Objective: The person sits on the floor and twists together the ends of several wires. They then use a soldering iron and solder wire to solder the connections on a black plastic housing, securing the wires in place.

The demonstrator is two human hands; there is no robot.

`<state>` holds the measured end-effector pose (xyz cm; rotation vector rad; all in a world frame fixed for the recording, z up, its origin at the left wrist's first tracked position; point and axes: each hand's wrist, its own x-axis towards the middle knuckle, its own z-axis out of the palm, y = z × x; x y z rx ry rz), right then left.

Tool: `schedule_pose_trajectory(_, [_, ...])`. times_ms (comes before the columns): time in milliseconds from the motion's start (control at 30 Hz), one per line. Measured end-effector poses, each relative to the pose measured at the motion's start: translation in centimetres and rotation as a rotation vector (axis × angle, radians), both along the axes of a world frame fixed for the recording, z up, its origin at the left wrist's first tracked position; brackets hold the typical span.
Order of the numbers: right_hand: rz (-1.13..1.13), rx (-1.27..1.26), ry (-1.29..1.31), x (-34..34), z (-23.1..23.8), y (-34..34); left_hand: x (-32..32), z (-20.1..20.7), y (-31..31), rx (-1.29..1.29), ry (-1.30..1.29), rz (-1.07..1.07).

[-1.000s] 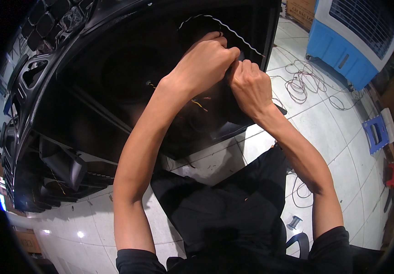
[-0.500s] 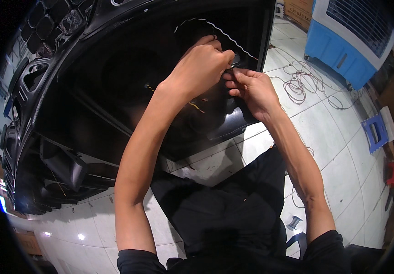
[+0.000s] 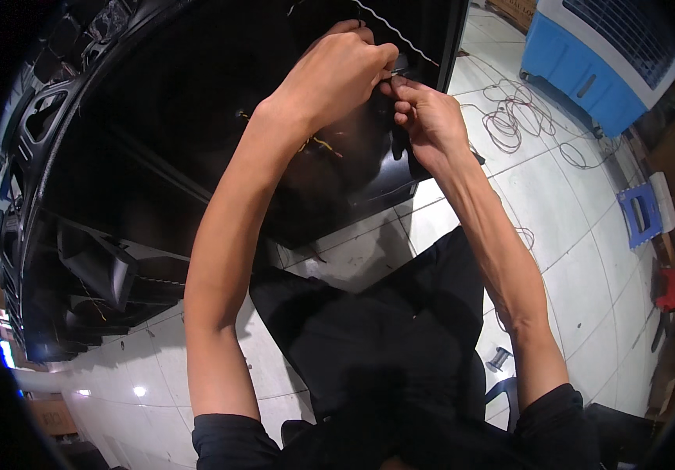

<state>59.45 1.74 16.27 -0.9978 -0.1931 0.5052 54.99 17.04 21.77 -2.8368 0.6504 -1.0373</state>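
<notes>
My left hand [image 3: 345,72] is closed, its fingers curled down over the dark inside of a large black cabinet [image 3: 157,110]. Right beside it, my right hand [image 3: 431,117] pinches a tiny piece between thumb and forefinger, touching the left fingertips. What either hand holds is too small and too hidden to name. A white twisted wire [image 3: 396,33] runs behind the hands to the cabinet's right edge. Below my left wrist, yellow wire ends [image 3: 323,145] stick out of the dark panel.
A blue and white air cooler [image 3: 576,74] stands at the far right, with loose coiled wire [image 3: 514,117] on the tiles before it. A blue plastic stool [image 3: 639,215], a red object [image 3: 666,288] and a wire spool [image 3: 499,359] are also to the right. Black frames [image 3: 44,117] line the left.
The view has shifted, so cabinet, hands and white wire sit higher in the picture. Both hands stay together, and my right fingers have curled in a little.
</notes>
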Motion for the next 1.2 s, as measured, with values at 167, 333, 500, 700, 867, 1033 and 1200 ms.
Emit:
schedule_pose_trajectory(167, [0.015,-0.021,-0.018,0.4,-0.3,-0.3,-0.7,0.4,-0.7,0.13,-0.046,0.077])
schedule_pose_trajectory(333, [-0.16,-0.272,-0.35,0.4,-0.6,-2.3,-3.3,0.0,-2.4,0.189,-0.286,-0.013])
schedule_pose_trajectory(500, [-0.33,-0.444,-0.858,0.7,0.2,-3.7,-4.1,-4.0,-3.7,-0.35,-0.584,-0.003])
schedule_pose_trajectory(700, [-0.398,-0.612,-0.975,1.0,0.5,-4.3,-3.3,-4.3,-7.4,-1.418,0.135,0.269])
schedule_pose_trajectory(867, [-0.435,-0.565,-0.979,0.0,-0.7,-6.1,-2.0,-4.3,-7.4,-1.852,0.252,0.03])
schedule_pose_trajectory(1033, [-0.418,-0.525,-0.856,-1.3,-1.2,-8.0,-1.5,-4.7,-7.5,-2.091,0.227,-0.003])
schedule_pose_trajectory(1200, [-0.42,-0.427,-0.718,-1.5,-2.5,-9.7,-1.5,-5.0,-7.8,-2.215,0.23,-0.049])
